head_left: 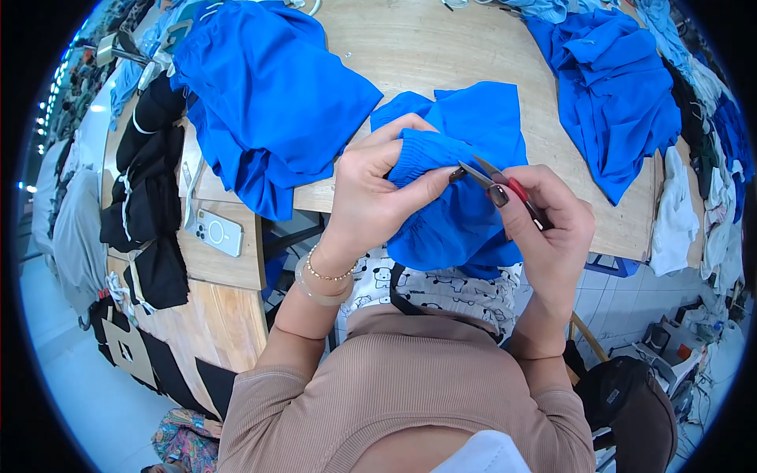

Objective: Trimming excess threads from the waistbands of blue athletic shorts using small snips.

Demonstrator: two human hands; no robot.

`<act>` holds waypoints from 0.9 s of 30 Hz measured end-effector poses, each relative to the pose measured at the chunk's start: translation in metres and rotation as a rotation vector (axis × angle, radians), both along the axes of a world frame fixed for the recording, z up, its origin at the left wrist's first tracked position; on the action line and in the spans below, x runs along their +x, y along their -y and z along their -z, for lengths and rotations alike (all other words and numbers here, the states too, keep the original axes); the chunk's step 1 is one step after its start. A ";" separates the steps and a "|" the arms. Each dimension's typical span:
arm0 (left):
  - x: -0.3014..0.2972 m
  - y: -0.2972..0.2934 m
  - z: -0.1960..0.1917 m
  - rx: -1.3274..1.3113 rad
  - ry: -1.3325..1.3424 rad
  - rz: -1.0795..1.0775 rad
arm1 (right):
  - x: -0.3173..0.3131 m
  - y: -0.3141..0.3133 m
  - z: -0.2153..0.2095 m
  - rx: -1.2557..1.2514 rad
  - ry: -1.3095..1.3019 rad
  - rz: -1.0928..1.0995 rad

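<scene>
A bright blue garment (pixel 465 229) with a gathered elastic waistband lies partly on the table edge and hangs toward my lap. My left hand (pixel 378 185) grips its ruffled band between thumb and fingers. In my right hand (pixel 548 221) are small thread snips (pixel 516 188) with a red part on the handle. Their two blades are spread a little, with the tips close to my left thumb and the cloth. Whether a thread lies between the blades is too small to tell.
A blue cloth pile (pixel 272 102) lies at the left, another blue garment (pixel 619 102) at the right. Black rolled bundles (pixel 150 189) and a white phone (pixel 219 232) sit on the wooden table (pixel 441 43). A person in a patterned top (pixel 185 441) is at lower left.
</scene>
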State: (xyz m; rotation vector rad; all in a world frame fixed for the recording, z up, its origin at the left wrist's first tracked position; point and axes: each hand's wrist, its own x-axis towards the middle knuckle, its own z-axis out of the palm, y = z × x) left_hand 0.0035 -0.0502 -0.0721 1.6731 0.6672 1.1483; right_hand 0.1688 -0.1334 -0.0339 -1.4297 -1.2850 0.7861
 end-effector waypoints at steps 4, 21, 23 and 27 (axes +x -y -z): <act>0.000 0.000 -0.001 0.000 -0.019 -0.018 | -0.001 0.000 -0.001 -0.017 0.030 0.007; 0.000 0.000 0.001 -0.094 0.114 0.071 | -0.003 -0.004 0.009 0.066 -0.066 -0.035; 0.001 0.000 0.000 -0.129 0.129 0.092 | -0.002 -0.005 0.013 0.132 -0.154 -0.068; 0.001 -0.002 0.001 -0.071 0.094 0.116 | -0.002 -0.001 0.012 0.099 -0.199 -0.086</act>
